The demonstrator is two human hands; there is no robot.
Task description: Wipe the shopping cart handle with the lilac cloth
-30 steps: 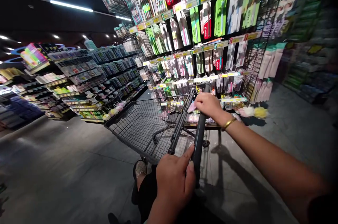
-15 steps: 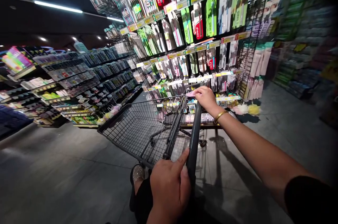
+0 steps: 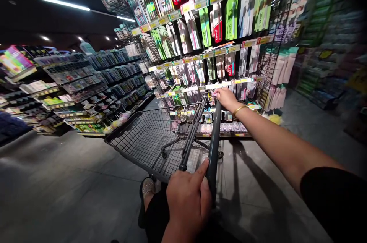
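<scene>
My left hand [image 3: 187,197] is closed around the near part of the grey handle [image 3: 213,151] of a shopping cart, its index finger stretched along the bar. The wire basket of the shopping cart [image 3: 143,136] extends to the left, with nothing visible inside. At the handle's far end, my right hand [image 3: 228,99], with a gold bangle [image 3: 240,110] on the wrist, pinches a small pink item [image 3: 214,93] between its fingertips. What this item is I cannot make out. Whether the palm touches the handle is hidden. Just beyond hang packaged toothbrushes [image 3: 216,25].
A wire display rack [image 3: 265,63] with price-tag strips rises directly ahead. Pink gloves [image 3: 282,71] hang at its right end, above a yellow bath puff [image 3: 274,119]. Stocked shelves [image 3: 71,78] line the left. A foot in a glittery shoe [image 3: 147,186] stands beside the cart.
My right hand has shifted slightly forward and up toward the rack, with the pink item in its fingers. My left hand stays on the handle. The view has moved slightly.
</scene>
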